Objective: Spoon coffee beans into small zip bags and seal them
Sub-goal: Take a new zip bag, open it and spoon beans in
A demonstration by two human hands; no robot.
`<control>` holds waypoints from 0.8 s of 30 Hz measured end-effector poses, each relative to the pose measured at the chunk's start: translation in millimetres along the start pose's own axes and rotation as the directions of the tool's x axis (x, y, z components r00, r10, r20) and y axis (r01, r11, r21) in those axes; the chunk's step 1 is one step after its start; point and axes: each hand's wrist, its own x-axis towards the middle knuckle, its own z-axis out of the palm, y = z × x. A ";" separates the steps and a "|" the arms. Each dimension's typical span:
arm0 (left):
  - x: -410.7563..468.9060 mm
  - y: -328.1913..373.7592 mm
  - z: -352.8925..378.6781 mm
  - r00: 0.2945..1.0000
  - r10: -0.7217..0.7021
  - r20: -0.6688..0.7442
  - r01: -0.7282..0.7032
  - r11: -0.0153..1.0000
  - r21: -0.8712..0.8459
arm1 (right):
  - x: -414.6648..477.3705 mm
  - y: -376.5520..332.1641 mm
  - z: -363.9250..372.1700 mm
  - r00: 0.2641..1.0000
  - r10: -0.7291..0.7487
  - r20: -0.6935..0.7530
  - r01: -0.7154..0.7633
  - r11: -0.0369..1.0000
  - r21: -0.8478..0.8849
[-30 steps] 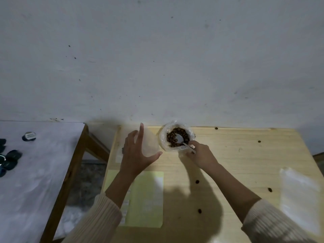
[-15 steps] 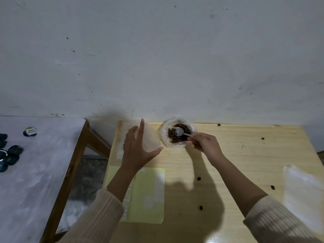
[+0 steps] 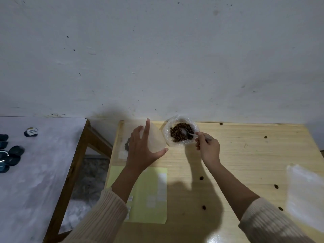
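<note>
Plastic zip bag (image 3: 155,137) left of bean pouch (image 3: 180,134): light, floppy, hold near mouth; left grip (image 3: 142,151) seemingly clasps it, right grip (image 3: 208,148) pinches spoon (image 3: 186,133).

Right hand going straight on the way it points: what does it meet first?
Probably the coffee beans in the open bag; the right hand aims its spoon at them, bowl already among them. Depth unclear.
</note>
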 end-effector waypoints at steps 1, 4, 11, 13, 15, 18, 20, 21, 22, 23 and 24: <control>-0.8 1.2 0.1 1.000 0.001 0.009 -0.001 1.000 0.003 | 0.7 1.2 3.6 0.998 0.059 0.004 -0.059 0.997 0.059; -3.3 5.6 0.0 1.000 0.016 0.016 -0.017 1.000 0.020 | 4.8 1.4 10.0 0.976 0.215 0.036 -0.217 0.941 0.259; 1.7 8.0 0.8 0.996 0.075 0.042 -0.079 0.992 0.100 | 10.8 -1.2 -4.7 0.951 0.309 0.018 -0.285 0.851 0.441; 6.5 9.7 3.7 0.994 0.088 0.064 -0.095 0.988 0.123 | 6.2 -13.7 -17.0 0.960 0.279 0.031 -0.259 0.837 0.482; 11.4 14.0 7.4 0.993 0.099 0.071 -0.109 0.984 0.140 | -1.4 -29.5 -29.3 0.974 0.224 0.040 -0.215 0.850 0.480; 17.6 27.1 12.5 0.987 0.149 0.057 -0.155 0.983 0.103 | -12.8 -49.3 -45.0 0.993 0.094 0.076 -0.117 0.905 0.408; 19.7 42.2 13.9 0.983 0.150 0.102 -0.159 0.984 0.081 | -20.5 -58.6 -52.3 0.992 0.005 0.125 -0.045 0.945 0.323; 20.5 49.7 15.7 0.979 0.144 0.147 -0.155 0.986 0.065 | -24.3 -62.2 -54.7 0.988 -0.031 0.151 -0.013 0.960 0.279; 21.3 55.9 18.2 0.973 0.149 0.173 -0.159 0.986 0.046 | -27.6 -64.6 -56.7 0.984 -0.058 0.166 0.017 0.970 0.241; 21.4 60.4 20.4 0.969 0.161 0.188 -0.169 0.985 0.026 | -30.3 -66.3 -58.5 0.983 -0.078 0.164 0.041 0.976 0.216; 21.4 63.2 21.2 0.965 0.172 0.197 -0.178 0.984 0.011 | -31.5 -66.3 -60.4 0.986 -0.090 0.142 0.059 0.977 0.205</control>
